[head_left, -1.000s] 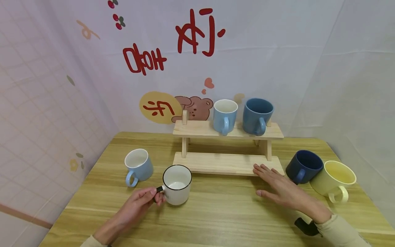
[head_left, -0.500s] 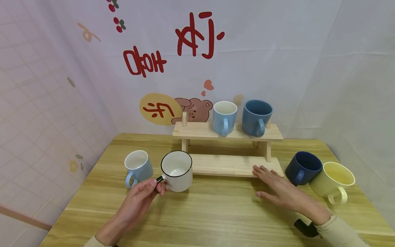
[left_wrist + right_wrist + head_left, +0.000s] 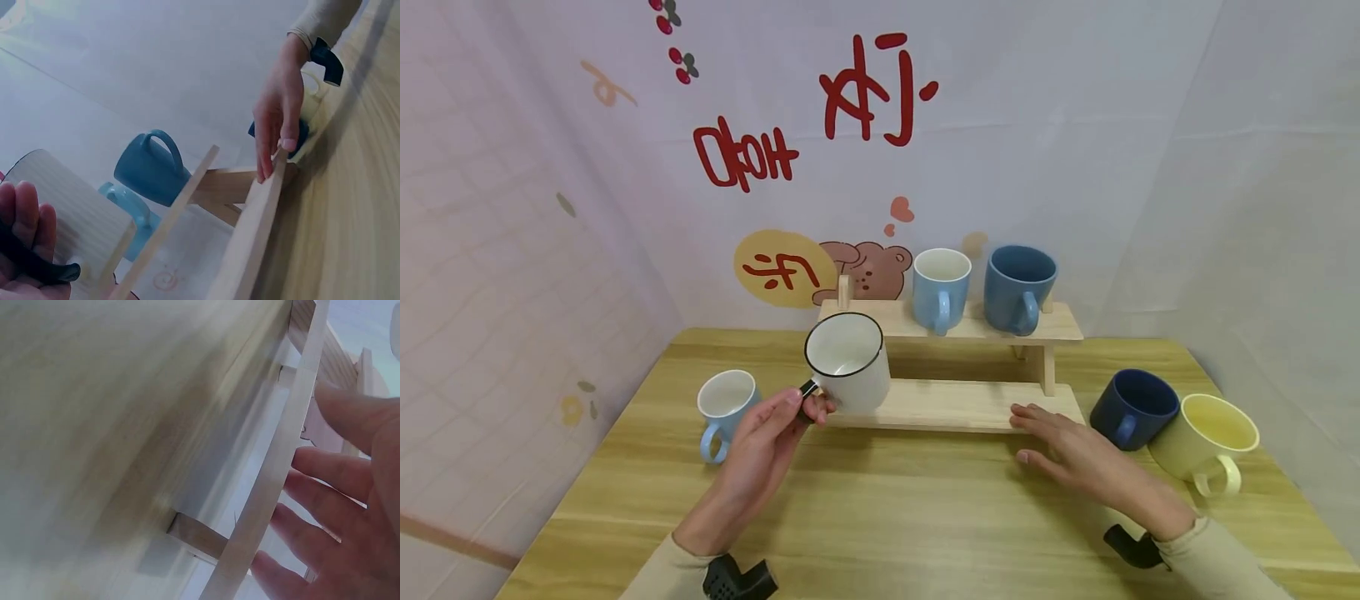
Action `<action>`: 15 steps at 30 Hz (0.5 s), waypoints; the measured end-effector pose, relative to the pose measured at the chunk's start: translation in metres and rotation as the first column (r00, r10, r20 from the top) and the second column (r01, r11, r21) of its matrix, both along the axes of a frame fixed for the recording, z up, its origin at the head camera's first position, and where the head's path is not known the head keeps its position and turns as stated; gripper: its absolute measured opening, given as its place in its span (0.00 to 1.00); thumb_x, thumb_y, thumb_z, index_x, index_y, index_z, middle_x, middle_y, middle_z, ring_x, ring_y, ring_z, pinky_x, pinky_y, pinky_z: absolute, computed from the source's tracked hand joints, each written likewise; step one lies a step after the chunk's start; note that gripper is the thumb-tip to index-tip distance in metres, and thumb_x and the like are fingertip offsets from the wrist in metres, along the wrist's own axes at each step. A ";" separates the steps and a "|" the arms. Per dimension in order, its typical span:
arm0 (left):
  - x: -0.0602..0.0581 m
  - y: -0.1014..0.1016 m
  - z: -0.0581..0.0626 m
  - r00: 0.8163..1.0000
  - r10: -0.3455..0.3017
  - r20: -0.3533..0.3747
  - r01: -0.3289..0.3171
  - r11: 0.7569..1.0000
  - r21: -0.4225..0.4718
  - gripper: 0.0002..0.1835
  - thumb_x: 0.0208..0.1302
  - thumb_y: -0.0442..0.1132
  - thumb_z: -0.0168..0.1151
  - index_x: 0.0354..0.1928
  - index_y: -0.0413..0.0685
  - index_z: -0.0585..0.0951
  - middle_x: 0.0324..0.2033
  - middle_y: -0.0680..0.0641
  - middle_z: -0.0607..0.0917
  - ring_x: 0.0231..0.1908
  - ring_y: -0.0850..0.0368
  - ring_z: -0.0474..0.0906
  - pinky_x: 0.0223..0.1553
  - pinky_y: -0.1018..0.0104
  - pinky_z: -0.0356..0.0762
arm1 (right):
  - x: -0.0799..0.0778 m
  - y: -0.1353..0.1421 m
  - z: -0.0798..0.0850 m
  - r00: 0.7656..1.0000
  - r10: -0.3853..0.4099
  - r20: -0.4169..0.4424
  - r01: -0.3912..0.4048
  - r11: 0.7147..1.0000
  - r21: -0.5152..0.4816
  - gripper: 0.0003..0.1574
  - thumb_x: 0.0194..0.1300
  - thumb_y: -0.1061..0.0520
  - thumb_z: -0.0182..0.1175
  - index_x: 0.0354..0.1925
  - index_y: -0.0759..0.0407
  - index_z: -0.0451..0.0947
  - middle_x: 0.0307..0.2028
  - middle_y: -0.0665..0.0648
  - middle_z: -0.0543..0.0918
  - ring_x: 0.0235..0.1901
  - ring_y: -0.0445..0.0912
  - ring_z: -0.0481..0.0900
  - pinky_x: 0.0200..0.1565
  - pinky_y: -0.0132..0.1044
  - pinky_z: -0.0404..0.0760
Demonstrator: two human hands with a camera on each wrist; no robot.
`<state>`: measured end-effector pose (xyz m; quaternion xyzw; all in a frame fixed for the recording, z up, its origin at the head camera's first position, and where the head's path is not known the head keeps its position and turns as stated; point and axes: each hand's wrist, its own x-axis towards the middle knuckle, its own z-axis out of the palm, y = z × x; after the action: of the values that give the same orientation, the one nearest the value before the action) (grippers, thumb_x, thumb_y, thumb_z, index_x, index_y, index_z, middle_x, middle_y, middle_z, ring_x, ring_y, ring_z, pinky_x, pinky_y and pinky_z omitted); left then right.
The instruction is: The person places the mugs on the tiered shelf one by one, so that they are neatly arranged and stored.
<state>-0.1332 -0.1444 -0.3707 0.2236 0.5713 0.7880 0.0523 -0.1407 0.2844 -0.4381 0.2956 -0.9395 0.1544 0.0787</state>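
Observation:
By its black handle, my left hand (image 3: pixel 765 442) holds a white mug with a black rim (image 3: pixel 850 367) in the air. The mug hangs in front of the left end of a two-tier wooden rack (image 3: pixel 955 406) and hides part of it. My right hand (image 3: pixel 1086 454) lies with straight fingers at the right end of the lower board; in the right wrist view its fingertips (image 3: pixel 300 481) are at the board's edge. A light blue mug (image 3: pixel 942 292) and a medium blue mug (image 3: pixel 1020 289) stand on the upper board.
Left of the rack, a light blue mug (image 3: pixel 726 408) stands on the wooden table (image 3: pixel 925 517), partly behind my left hand. To the right are a navy mug (image 3: pixel 1135 408) and a pale yellow mug (image 3: pixel 1206 442), close together. A printed cloth (image 3: pixel 1022 167) hangs behind.
My left hand has lifted the white mug off the table, up and slightly right toward the rack. The right hand has stayed at the lower board.

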 end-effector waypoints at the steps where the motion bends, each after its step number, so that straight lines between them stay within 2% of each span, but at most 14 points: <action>1: -0.001 0.003 0.002 1.000 0.014 0.015 -0.014 1.000 0.000 0.19 0.86 0.40 0.42 0.37 0.43 0.79 0.36 0.50 0.82 0.53 0.51 0.79 0.66 0.66 0.71 | 0.000 0.000 0.000 1.000 -0.004 0.004 0.004 1.000 0.003 0.29 0.71 0.51 0.68 0.65 0.61 0.79 0.68 0.64 0.77 0.64 0.62 0.77 0.57 0.61 0.79; 6: -0.010 0.015 0.016 0.992 0.090 0.084 -0.090 0.996 -0.007 0.19 0.85 0.46 0.46 0.37 0.44 0.79 0.37 0.50 0.83 0.57 0.49 0.79 0.68 0.64 0.70 | 0.001 0.001 0.001 1.000 -0.014 0.010 0.014 1.000 0.007 0.29 0.72 0.51 0.67 0.66 0.61 0.79 0.68 0.64 0.76 0.65 0.62 0.76 0.58 0.61 0.79; 15: -0.034 0.040 0.029 0.980 0.167 0.112 -0.171 0.985 0.030 0.19 0.85 0.41 0.45 0.36 0.41 0.81 0.37 0.47 0.84 0.56 0.47 0.78 0.69 0.60 0.69 | 0.000 0.001 0.000 0.999 -0.006 0.037 0.007 1.000 -0.002 0.30 0.71 0.52 0.68 0.67 0.61 0.77 0.69 0.64 0.75 0.66 0.63 0.75 0.59 0.63 0.78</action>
<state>-0.1668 -0.1046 -0.3412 0.1319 0.5689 0.8117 0.0117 -0.1404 0.2852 -0.4383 0.2896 -0.9415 0.1606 0.0623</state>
